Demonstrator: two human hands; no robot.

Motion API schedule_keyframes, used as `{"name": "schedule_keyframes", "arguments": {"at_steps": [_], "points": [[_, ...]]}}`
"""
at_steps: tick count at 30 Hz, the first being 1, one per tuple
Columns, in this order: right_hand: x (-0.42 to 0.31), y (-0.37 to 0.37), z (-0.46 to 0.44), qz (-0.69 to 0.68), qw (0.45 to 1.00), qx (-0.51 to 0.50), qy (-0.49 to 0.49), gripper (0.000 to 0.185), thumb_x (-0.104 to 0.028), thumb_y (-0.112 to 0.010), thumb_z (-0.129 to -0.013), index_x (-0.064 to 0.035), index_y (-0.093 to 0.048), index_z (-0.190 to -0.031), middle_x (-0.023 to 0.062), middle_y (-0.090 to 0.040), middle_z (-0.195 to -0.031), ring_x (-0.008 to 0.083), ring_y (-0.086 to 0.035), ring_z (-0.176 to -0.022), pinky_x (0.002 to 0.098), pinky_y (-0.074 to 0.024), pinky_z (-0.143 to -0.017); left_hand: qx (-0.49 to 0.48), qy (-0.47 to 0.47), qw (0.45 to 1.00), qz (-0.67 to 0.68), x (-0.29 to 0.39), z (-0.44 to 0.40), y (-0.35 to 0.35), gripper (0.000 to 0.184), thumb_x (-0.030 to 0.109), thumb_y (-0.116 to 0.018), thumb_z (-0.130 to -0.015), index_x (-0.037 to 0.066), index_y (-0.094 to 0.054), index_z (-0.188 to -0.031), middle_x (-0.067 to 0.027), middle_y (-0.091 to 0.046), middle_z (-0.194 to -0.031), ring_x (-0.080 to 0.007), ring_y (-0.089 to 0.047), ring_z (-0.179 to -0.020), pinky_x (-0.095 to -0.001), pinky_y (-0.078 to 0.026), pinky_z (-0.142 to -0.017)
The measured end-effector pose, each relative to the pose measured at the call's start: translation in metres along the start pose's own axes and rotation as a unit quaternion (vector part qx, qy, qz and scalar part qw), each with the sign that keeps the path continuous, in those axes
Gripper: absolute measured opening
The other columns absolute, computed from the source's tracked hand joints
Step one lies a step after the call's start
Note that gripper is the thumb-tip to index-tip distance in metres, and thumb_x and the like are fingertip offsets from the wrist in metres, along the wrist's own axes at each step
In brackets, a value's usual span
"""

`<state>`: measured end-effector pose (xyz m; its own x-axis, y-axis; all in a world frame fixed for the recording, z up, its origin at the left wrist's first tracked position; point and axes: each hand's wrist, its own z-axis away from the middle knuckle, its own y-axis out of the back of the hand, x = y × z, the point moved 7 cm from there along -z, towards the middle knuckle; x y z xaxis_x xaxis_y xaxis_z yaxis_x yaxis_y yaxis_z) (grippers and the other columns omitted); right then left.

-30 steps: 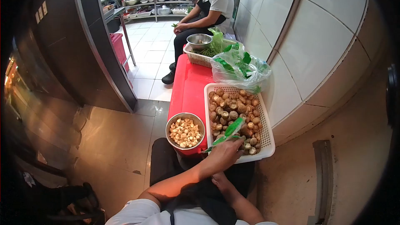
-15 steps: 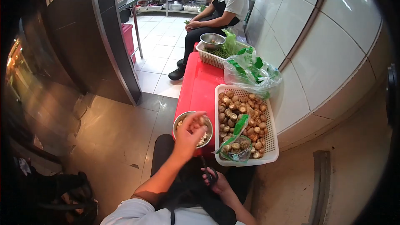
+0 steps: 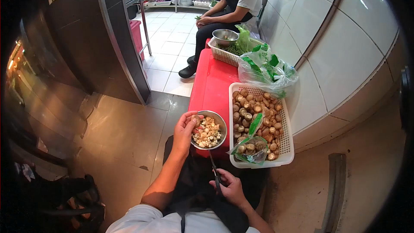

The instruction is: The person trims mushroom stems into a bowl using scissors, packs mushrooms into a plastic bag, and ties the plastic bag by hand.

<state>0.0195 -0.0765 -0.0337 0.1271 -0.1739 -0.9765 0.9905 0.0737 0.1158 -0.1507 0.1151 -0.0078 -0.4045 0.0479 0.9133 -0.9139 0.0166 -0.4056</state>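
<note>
A mushroom [image 3: 196, 120] is pinched between the thumb and fingers of my left hand [image 3: 184, 128], at the left rim of a metal bowl [image 3: 225, 136]. Pale cut mushroom stems [image 3: 208, 132] lie in the bowl. Just below it, my right hand [image 3: 230, 185] is closed round the handles of black scissors [image 3: 217, 179], whose blades point up toward the bowl's near rim. To the right, a white perforated basket [image 3: 286, 152] holds many brown mushrooms [image 3: 269, 116]. A clear bag with green print [image 3: 255, 144] lies on them, with some mushrooms inside.
The bowl and basket stand on a red surface [image 3: 210, 80]. Farther back are a plastic bag [image 3: 269, 71] and a basket of greens [image 3: 224, 57] carrying a steel bowl [image 3: 225, 36]. A seated person [image 3: 237, 6] holds something green. A tiled wall [image 3: 321, 69] borders the right.
My left hand has moved from above the bowl to its left rim, uncovering the stems. In my right hand the scissors have shifted up slightly, and the whole view has moved a little.
</note>
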Motion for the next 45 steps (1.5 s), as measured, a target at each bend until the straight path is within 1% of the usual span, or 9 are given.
{"name": "schedule_keyframes", "arguments": {"at_steps": [2,5,12,17,27,36,41,44,45], "points": [[-0.011,0.000,-0.001,0.008,1.000,0.017,0.011,0.045,-0.011,-0.081,-0.087,0.0036,-0.062,-0.125,-0.0018,-0.062,-0.074,0.0015,-0.050,-0.070,0.0222,-0.0440,-0.061,-0.010,0.008,1.000,0.004,-0.003,0.001,-0.001,0.027,0.012,-0.054,-0.102,0.002,-0.057,-0.127,-0.0125,-0.072,-0.116,-0.0107,-0.067,-0.084,-0.0220,-0.051,-0.072],[-0.003,-0.002,-0.005,0.032,0.999,0.001,0.005,0.050,-0.009,-0.080,-0.087,0.0022,-0.059,-0.131,0.0007,-0.067,-0.076,0.0058,-0.060,-0.062,0.0240,-0.0485,-0.055,-0.011,0.005,1.000,0.007,-0.003,0.002,-0.002,0.027,0.010,-0.054,-0.101,0.001,-0.057,-0.126,-0.0130,-0.072,-0.115,-0.0115,-0.067,-0.085,-0.0227,-0.052,-0.073],[0.003,-0.012,-0.003,0.035,0.999,-0.008,0.030,0.048,-0.010,-0.081,-0.087,0.0035,-0.061,-0.129,-0.0014,-0.064,-0.074,0.0025,-0.055,-0.066,0.0224,-0.0454,-0.059,-0.018,0.009,0.999,0.028,0.001,0.005,-0.008,0.025,0.005,-0.056,-0.095,0.002,-0.055,-0.120,-0.0133,-0.072,-0.113,-0.0132,-0.067,-0.089,-0.0255,-0.052,-0.077],[-0.008,-0.011,-0.003,0.058,0.998,0.000,0.038,0.049,-0.010,-0.082,-0.086,0.0037,-0.061,-0.128,-0.0026,-0.060,-0.071,0.0023,-0.051,-0.066,0.0222,-0.0437,-0.060,-0.038,0.025,0.999,0.021,-0.006,0.007,-0.013,0.027,0.004,-0.057,-0.096,0.002,-0.054,-0.123,-0.0142,-0.072,-0.114,-0.0146,-0.069,-0.090,-0.0251,-0.052,-0.079],[0.001,-0.006,-0.004,0.060,0.997,0.007,0.049,0.049,-0.010,-0.081,-0.086,0.0042,-0.061,-0.128,-0.0016,-0.063,-0.073,0.0025,-0.052,-0.068,0.0226,-0.0446,-0.061,-0.043,0.037,0.998,0.007,-0.012,0.011,-0.023,0.029,0.003,-0.057,-0.097,0.002,-0.055,-0.125,-0.0118,-0.072,-0.110,-0.0129,-0.068,-0.089,-0.0241,-0.053,-0.079],[-0.006,-0.004,-0.002,0.053,0.997,0.013,0.051,0.050,-0.011,-0.082,-0.085,0.0042,-0.061,-0.127,-0.0018,-0.061,-0.073,0.0027,-0.051,-0.068,0.0226,-0.0435,-0.061,-0.059,0.044,0.997,0.034,-0.014,0.011,-0.031,0.027,0.003,-0.055,-0.098,0.002,-0.056,-0.125,-0.0144,-0.072,-0.113,-0.0143,-0.069,-0.091,-0.0242,-0.054,-0.078],[-0.014,0.000,-0.001,0.077,0.995,0.038,0.042,0.050,-0.014,-0.084,-0.084,0.0044,-0.062,-0.125,0.0000,-0.060,-0.071,0.0039,-0.050,-0.067,0.0240,-0.0444,-0.061,-0.066,0.041,0.996,0.052,-0.009,0.014,-0.036,0.028,0.006,-0.054,-0.100,0.000,-0.056,-0.127,-0.0173,-0.070,-0.118,-0.0189,-0.070,-0.099,-0.0280,-0.056,-0.086],[-0.014,0.004,-0.006,0.124,0.986,0.075,0.077,0.052,-0.017,-0.087,-0.081,0.0022,-0.064,-0.124,0.0008,-0.059,-0.071,0.0053,-0.051,-0.067,0.0254,-0.0455,-0.061,-0.080,0.043,0.992,0.091,-0.011,0.012,-0.038,0.029,0.011,-0.054,-0.103,-0.003,-0.057,-0.129,-0.0183,-0.069,-0.121,-0.0210,-0.070,-0.102,-0.0312,-0.058,-0.091],[-0.022,0.005,-0.007,0.143,0.980,0.091,0.104,0.054,-0.021,-0.087,-0.080,0.0006,-0.064,-0.124,0.0034,-0.061,-0.073,0.0096,-0.055,-0.066,0.0275,-0.0475,-0.061,-0.082,0.047,0.989,0.111,-0.014,0.012,-0.038,0.030,0.013,-0.054,-0.105,-0.004,-0.058,-0.129,-0.0184,-0.068,-0.121,-0.0214,-0.070,-0.103,-0.0322,-0.058,-0.092]]}}
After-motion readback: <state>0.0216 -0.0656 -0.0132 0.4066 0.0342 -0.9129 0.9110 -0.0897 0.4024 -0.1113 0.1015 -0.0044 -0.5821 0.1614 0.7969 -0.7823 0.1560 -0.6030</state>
